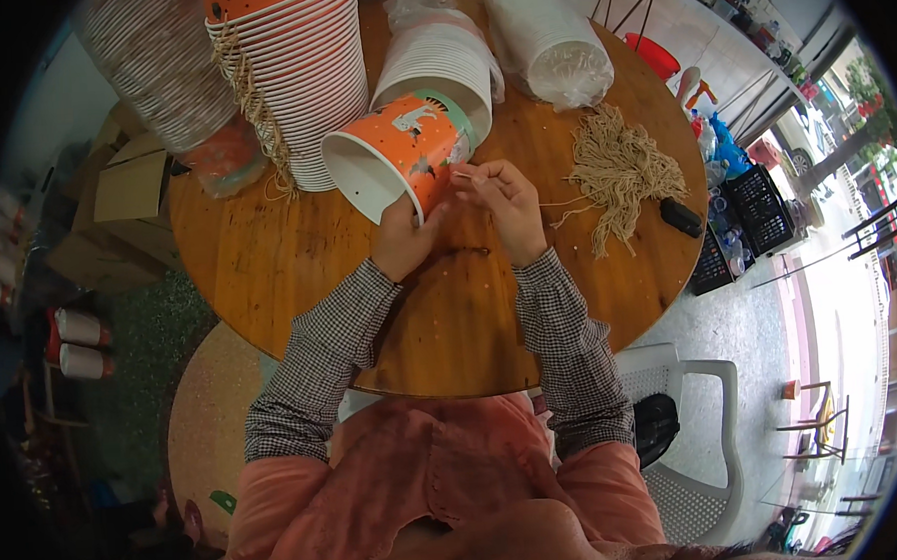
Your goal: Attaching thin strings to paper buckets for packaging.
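In the head view, the orange bucket [415,151] is gripped at its near rim by the left hand [405,238] and held tilted just ahead of that grip. Its long axis is run from the open mouth, turned left and toward the wearer, to the green-banded end, ahead and rightward, to which the right hand [503,198] is nearer. The right fingertips are bunched beside the outer wall; whether anything is pinched there cannot be told. Beyond the grip a white stack [437,65] is overlapped; rightward, twine [624,162] is heaped.
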